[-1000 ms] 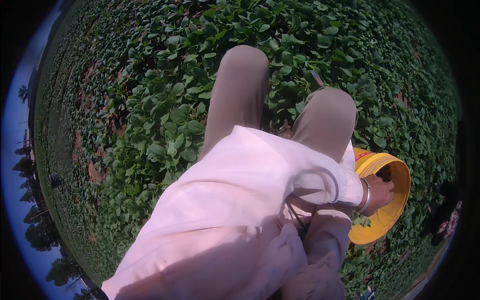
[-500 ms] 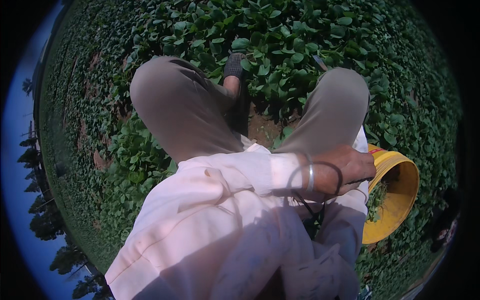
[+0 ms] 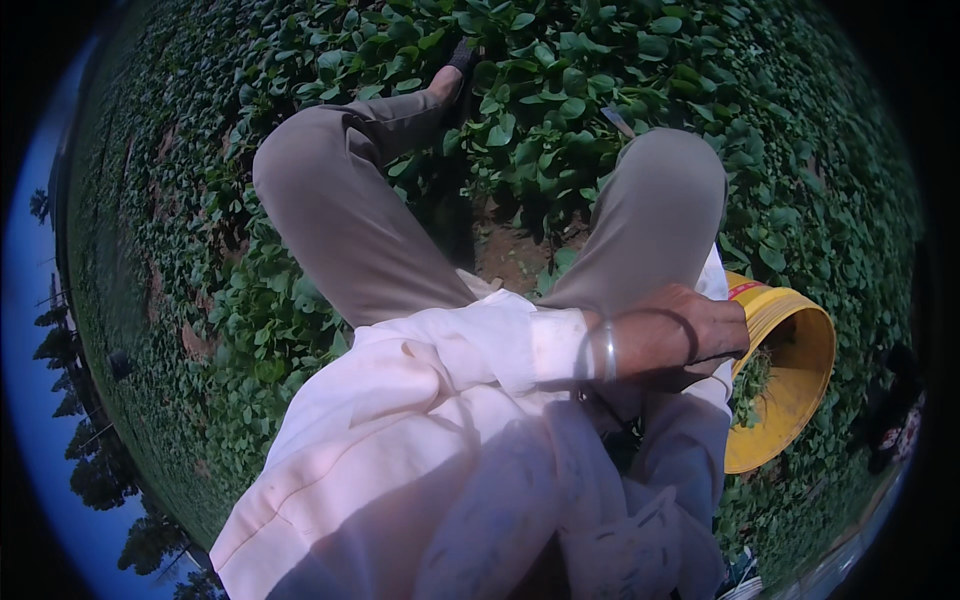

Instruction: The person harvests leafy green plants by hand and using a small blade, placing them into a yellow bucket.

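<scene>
My left hand (image 3: 690,335), a silver bangle at its wrist, reaches across my lap to the right. It lies against the white sleeve (image 3: 680,450) of my right arm, fingers curled, their tips hidden. Right beside those fingers a yellow bucket (image 3: 803,400) lies tipped on its side, mouth toward me, with some cut or pulled greenery (image 3: 752,388) inside. My right hand is out of sight, hidden past my left hand and right knee. Beyond that knee a thin, flat blade-like piece (image 3: 618,122) pokes up among the leaves; its kind is unclear.
Dense leafy green plants (image 3: 570,85) surround me. Bare brown soil (image 3: 510,250) shows between my bent legs. My left foot (image 3: 455,75) rests among leaves ahead. A dark, partly patterned shape (image 3: 900,430) is at the far right rim. Trees (image 3: 95,470) line the left edge.
My left foot has slid forward, farther into the plants, and the left leg is straighter. My left hand stays by the bucket, and the whole view has shifted slightly.
</scene>
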`<state>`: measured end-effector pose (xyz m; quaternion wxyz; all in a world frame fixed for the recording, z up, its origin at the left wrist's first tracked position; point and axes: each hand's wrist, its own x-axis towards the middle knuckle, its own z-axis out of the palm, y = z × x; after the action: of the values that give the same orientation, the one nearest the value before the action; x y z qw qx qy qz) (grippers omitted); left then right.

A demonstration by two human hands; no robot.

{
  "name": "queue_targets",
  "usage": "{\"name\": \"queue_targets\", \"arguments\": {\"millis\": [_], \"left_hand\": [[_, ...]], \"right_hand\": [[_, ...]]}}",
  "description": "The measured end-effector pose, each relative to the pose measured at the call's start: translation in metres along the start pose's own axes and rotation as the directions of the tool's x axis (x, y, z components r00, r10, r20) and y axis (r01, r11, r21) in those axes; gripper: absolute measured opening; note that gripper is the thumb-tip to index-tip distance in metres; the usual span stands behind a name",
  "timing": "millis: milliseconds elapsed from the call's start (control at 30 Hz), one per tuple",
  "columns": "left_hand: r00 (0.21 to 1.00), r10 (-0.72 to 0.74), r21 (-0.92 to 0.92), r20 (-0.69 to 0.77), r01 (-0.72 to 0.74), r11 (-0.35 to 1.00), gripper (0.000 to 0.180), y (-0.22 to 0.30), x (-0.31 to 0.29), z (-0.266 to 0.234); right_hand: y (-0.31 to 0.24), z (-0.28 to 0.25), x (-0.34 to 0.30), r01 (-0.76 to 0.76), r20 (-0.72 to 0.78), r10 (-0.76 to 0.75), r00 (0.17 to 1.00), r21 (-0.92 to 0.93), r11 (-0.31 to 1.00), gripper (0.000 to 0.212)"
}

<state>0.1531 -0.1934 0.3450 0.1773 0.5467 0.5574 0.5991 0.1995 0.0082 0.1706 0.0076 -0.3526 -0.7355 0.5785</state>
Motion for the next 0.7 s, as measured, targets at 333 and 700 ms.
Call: {"name": "queue_targets", "arguments": {"millis": [333,700], "left_hand": [[0.775,-0.569,-0.836,-0.275,0.100,0.540,0.015,0.002,0.040,-0.088],[0.386,-0.754,0.409,-0.531,0.897,0.170,0.049,-0.315,-0.072,-0.200]], "right_hand": [[-0.042,0.052,0.080,-0.067,0.511,0.006,0.860,0.100,0.993,0.013],[-0.072,0.112,0.147,0.180,0.499,-0.120,0.858,-0.073,0.981,0.010]]}}
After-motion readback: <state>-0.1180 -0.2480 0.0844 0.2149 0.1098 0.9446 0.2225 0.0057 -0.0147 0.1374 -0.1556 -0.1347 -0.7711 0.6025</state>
